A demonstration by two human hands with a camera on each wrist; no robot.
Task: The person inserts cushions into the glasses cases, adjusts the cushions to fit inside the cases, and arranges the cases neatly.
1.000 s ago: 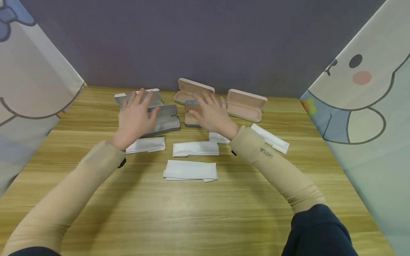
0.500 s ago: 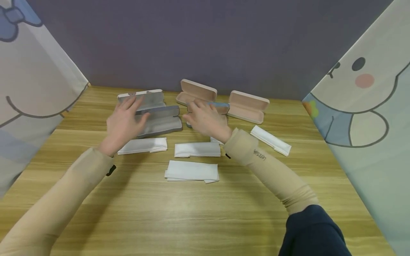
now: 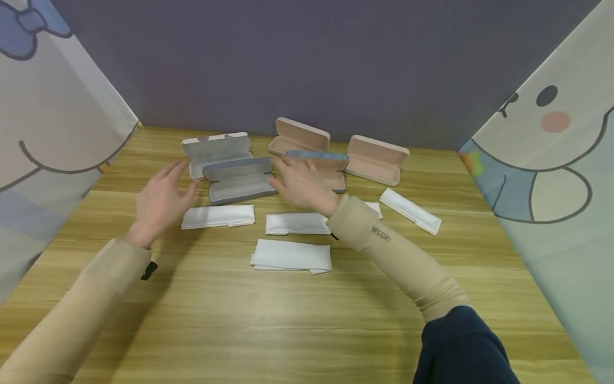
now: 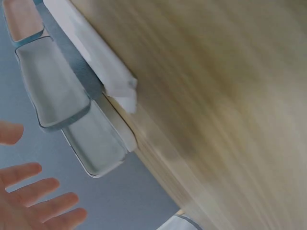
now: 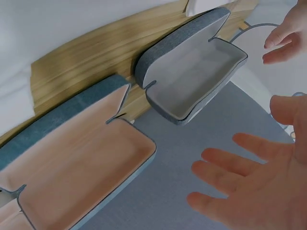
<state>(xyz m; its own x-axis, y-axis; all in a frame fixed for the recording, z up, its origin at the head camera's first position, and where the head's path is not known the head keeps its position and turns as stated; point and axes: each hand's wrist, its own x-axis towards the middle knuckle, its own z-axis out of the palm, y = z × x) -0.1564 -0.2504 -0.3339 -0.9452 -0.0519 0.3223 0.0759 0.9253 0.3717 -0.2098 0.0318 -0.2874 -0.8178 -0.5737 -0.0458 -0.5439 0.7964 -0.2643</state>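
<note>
My left hand [image 3: 160,200] hangs over the table beside the left end of two opened glasses cases, with fingers extended and holding nothing. One is a white case [image 3: 218,146] with a grey lining; before it stands a grey case [image 3: 242,184]. Over the gap between the grey case and a blue case [image 3: 331,162] with a pink lining hovers my right hand [image 3: 307,184], hiding part of the blue one. In the right wrist view, the fingers [image 5: 230,165] of that hand are spread and apart from the cases. The left wrist view shows straight left fingers [image 4: 36,194].
Two pink cases, one at the back [image 3: 302,136] and one to the right [image 3: 376,160], stand opened by the grey backdrop [image 3: 307,64]. Several folded white cloths lie in front, including a left one [image 3: 218,216], a front one [image 3: 291,255] and a slanted one [image 3: 411,210].
My left hand has moved left and toward me, uncovering the white and grey cases. My right hand has shifted left from the blue case toward the grey one. The view has shifted slightly.
</note>
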